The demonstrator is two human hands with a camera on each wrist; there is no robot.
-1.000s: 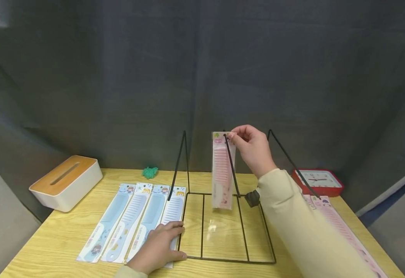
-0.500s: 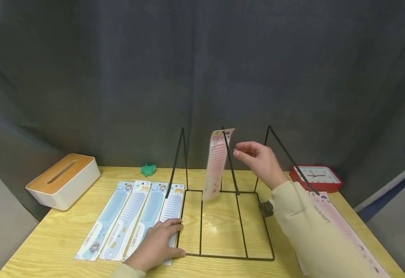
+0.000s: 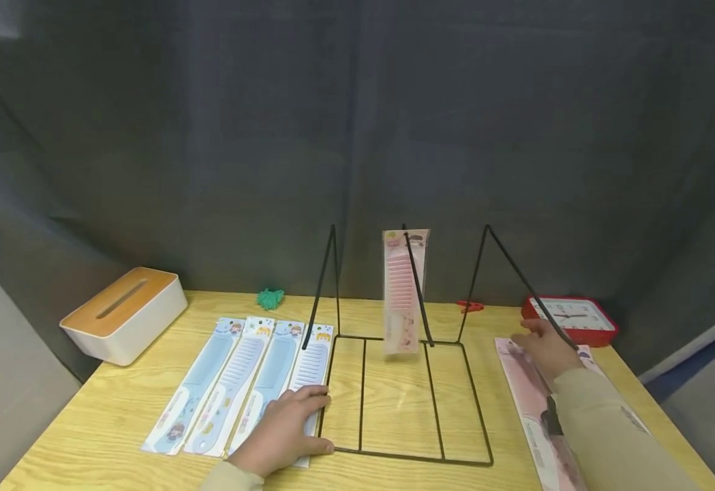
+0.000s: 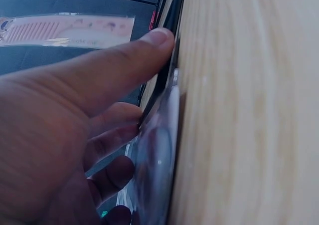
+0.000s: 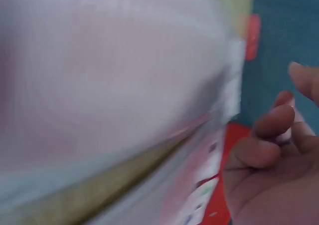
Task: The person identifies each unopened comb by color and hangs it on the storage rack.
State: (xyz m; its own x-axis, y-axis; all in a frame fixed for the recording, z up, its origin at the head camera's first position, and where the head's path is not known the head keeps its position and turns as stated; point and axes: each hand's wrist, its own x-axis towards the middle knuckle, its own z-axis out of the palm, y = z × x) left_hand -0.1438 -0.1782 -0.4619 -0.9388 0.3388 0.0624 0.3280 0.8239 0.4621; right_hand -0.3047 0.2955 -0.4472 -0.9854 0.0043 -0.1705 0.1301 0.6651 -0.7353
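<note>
A packaged pink comb (image 3: 399, 300) hangs by the hole in its card on the middle prong of a black wire rack (image 3: 395, 455). My left hand (image 3: 286, 426) rests at the rack's front left corner. Its thumb and fingertips press on the base wire, over the lower end of a packaged blue comb (image 3: 309, 365). At the right, my right hand (image 3: 544, 351) is over the top of another pink comb package (image 3: 531, 423) on the table. In the right wrist view its fingers (image 5: 276, 120) are loosely bent, with nothing between them.
Several packaged blue combs (image 3: 198, 382) lie side by side left of the rack. A tissue box (image 3: 124, 314) stands at the far left. Toward the back are a green tangled bundle (image 3: 270, 299), a red clip (image 3: 470, 306) and a red-framed clock (image 3: 572, 317).
My right hand has let go of the hanging pink comb package and moved right and down to the pink packages. The hung package swung and now faces forward. My left hand stays in place.
</note>
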